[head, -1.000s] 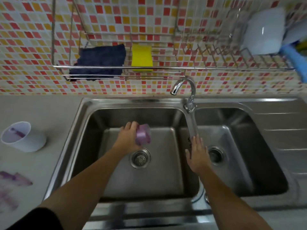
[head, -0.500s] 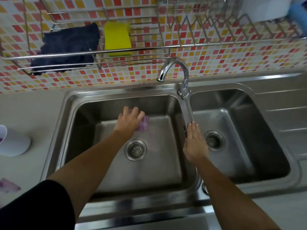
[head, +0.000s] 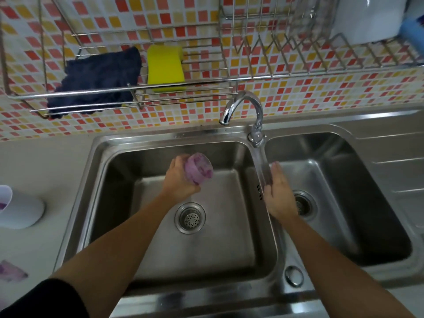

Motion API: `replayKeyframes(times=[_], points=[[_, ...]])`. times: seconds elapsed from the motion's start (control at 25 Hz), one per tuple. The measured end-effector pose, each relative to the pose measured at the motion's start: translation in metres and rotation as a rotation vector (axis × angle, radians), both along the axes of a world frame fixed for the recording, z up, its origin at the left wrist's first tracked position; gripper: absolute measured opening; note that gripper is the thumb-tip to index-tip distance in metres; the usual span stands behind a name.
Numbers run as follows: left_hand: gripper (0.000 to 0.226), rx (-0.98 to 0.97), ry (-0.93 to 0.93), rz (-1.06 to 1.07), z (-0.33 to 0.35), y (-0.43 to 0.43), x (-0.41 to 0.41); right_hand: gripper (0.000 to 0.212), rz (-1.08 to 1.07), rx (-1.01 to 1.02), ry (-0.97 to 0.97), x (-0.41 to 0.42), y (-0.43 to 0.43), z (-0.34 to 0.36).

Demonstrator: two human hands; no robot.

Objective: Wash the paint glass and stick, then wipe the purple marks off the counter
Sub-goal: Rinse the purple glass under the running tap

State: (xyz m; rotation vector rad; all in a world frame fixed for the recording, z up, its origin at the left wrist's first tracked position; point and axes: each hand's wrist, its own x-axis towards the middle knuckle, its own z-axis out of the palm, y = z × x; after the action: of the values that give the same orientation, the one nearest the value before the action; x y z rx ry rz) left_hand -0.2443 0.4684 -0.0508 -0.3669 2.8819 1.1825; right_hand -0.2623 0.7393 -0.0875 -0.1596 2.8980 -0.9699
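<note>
The left hand [head: 181, 180] wraps its fingers around the glass [head: 198, 168], tilted and smeared purple inside, held over the left basin [head: 229, 237] with bare steel all round. The right hand [head: 278, 196], fingers straight and together, rests against the divider. On the counter [head: 46, 161] left of the fingers lies a white cup [head: 21, 212] tipped over, purple within, and purple marks [head: 12, 274].

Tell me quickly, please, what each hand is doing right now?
Left hand: closed around the purple-stained paint glass, holding it.
Right hand: open, flat, holding nothing.
</note>
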Motion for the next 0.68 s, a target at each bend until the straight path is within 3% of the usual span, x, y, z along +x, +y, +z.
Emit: replayKeyframes(times=[0.2, 0.36, 0.56, 0.68], points=[[0.076, 0.237, 0.01, -0.008, 0.007, 0.019, -0.008, 0.079, 0.118, -0.036, -0.012, -0.072, -0.023, 0.036], [0.08, 0.41, -0.017, -0.015, 0.01, 0.033, -0.015, 0.081, 0.495, 0.263, -0.023, -0.078, -0.027, 0.014], [0.078, 0.498, -0.019, -0.034, 0.004, 0.04, -0.019, 0.079, 0.573, 0.435, 0.018, -0.082, -0.028, 0.007], [0.08, 0.536, -0.019, -0.003, -0.002, 0.044, -0.019, 0.068, 0.578, 0.522, 0.093, -0.079, -0.021, 0.007]])
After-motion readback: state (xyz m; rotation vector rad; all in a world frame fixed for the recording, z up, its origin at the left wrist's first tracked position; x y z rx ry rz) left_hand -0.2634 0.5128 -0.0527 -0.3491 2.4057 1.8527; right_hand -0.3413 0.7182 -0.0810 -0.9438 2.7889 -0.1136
